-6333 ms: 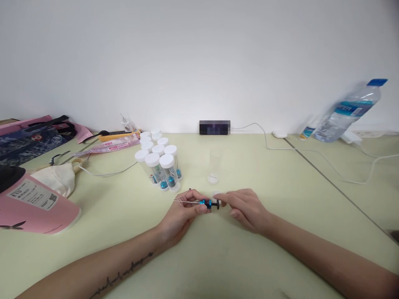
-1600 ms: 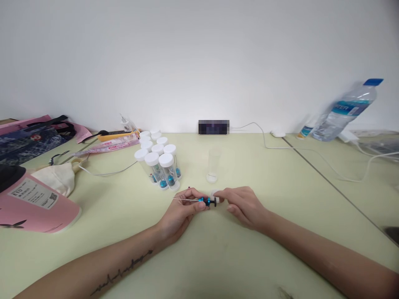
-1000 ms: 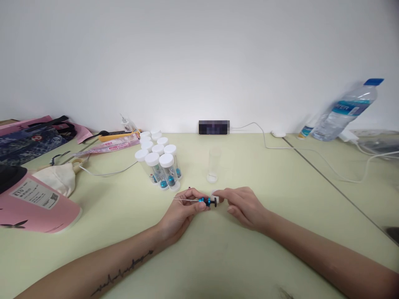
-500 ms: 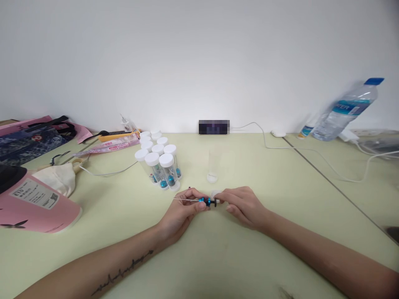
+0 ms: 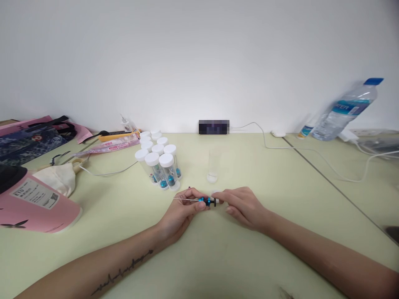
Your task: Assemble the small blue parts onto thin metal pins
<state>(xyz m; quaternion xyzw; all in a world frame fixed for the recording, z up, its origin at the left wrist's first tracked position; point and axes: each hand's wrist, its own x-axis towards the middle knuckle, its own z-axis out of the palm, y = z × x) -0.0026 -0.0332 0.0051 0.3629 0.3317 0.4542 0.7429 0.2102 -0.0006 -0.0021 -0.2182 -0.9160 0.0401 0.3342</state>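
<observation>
My left hand (image 5: 179,214) is closed, thumb and fingers pinching a small blue and black tool (image 5: 205,202) with thin metal wires pointing left. The tool's black flanged end points right. My right hand (image 5: 245,205) is just beyond that end, fingers stretched out and thumb apart. Its index fingertip is by a white cap (image 5: 215,193), partly hidden behind the finger; whether it touches the cap or the tool's end I cannot tell. Farther back, an uncapped clear tube (image 5: 213,164) stands upright. Left of it, several white-capped clear tubes (image 5: 168,168) stand in a cluster with blue pieces inside.
A pink cup (image 5: 40,203) with a black lid is at the left, near a cloth pouch (image 5: 60,176). Bags (image 5: 34,141) lie behind. A dark display (image 5: 214,127) is against the wall. A white cable (image 5: 314,153) runs right, towards a leaning water bottle (image 5: 346,110).
My right index finger has shifted very slightly near the tool's black end. My left hand and the tool look the same.
</observation>
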